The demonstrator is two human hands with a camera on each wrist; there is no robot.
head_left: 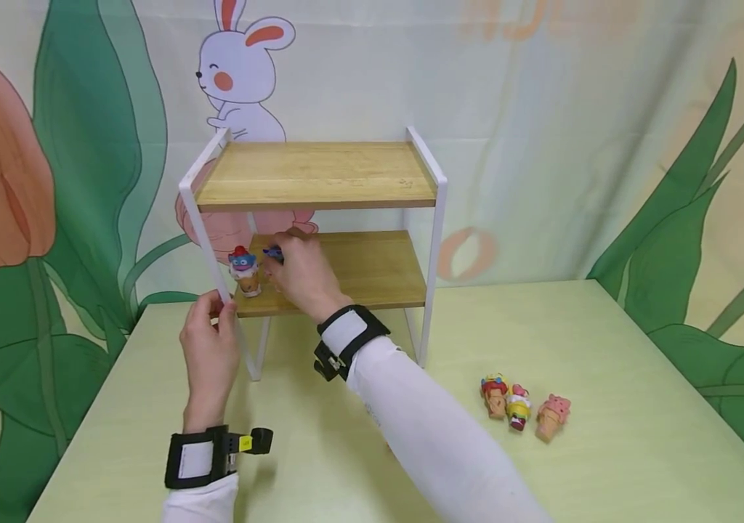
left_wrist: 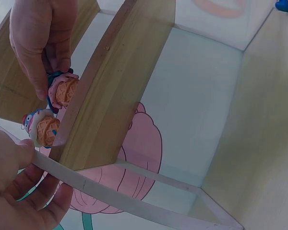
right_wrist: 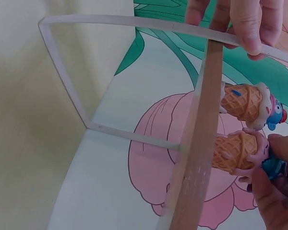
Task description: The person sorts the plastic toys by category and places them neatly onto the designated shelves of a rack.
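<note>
My right hand [head_left: 306,276] pinches an ice-cream-cone figurine [right_wrist: 234,152] by its blue top, thumb and fingers on either side. Its waffle cone points down at the front of the lower board [head_left: 375,269] of a two-tier shelf [head_left: 316,174]. Just left of it stands another cone figurine [head_left: 245,274], upright, with a blue face, red cap and white drip. In the head view, my right fingers mostly cover the pinched figurine. My left hand [head_left: 211,352] grips the shelf's white left front post [left_wrist: 91,186] near the lower board, thumb on one side and fingers on the other.
Three more cone figurines lie on the pale green table to the right: one red-topped [head_left: 495,396], one yellow and white [head_left: 518,407], one pink [head_left: 551,418]. Behind the shelf hangs a printed curtain [head_left: 359,80] with a rabbit and plants.
</note>
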